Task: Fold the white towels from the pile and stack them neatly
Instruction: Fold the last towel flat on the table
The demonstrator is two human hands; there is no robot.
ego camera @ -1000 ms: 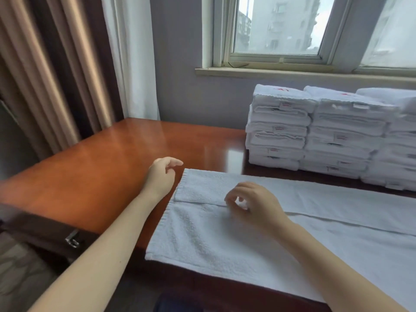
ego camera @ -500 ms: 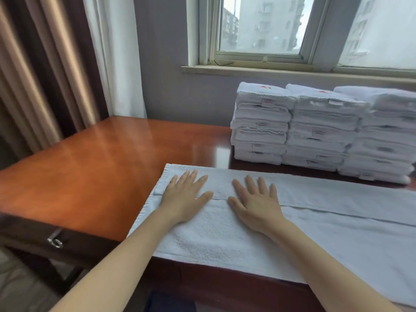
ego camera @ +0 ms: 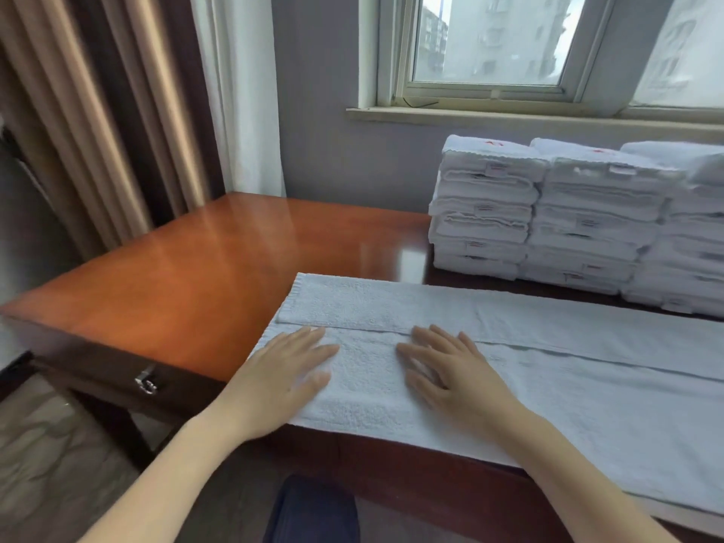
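Head view (only one): one white towel (ego camera: 548,370) lies spread lengthwise along the near edge of the desk (ego camera: 188,276), its right end running out of frame. Its far long edge is already turned in, w/ the hem line running across just at the fingertips.

Left hand (ego camera: 286,372) and right hand (ego camera: 456,376) both lie flat on the towel's left part, near each other, fingers (ego camera: 311,337) straight and spread, grasping nothing, just pressing the cloth.

Progress, my guess: well along. Behind the towel, by the wall under the window (ego camera: 489,45), stand the folded stacks (ego camera: 485,213), packed side by side. This towel looks about one lengthwise fold in; near-edge fold, cross folds and stacking are left. The unfolded pile isn't in view, so can't say how many remain.

Count:
- Hands: 2.
- Towels in work: 1.
- Folded stacks: 3 visible, rightmost cut by the frame.
- Towels per stack: approx. 6–7, layers too blurred to be sure.
- Curtain (ego camera: 129,111) at left: 1.
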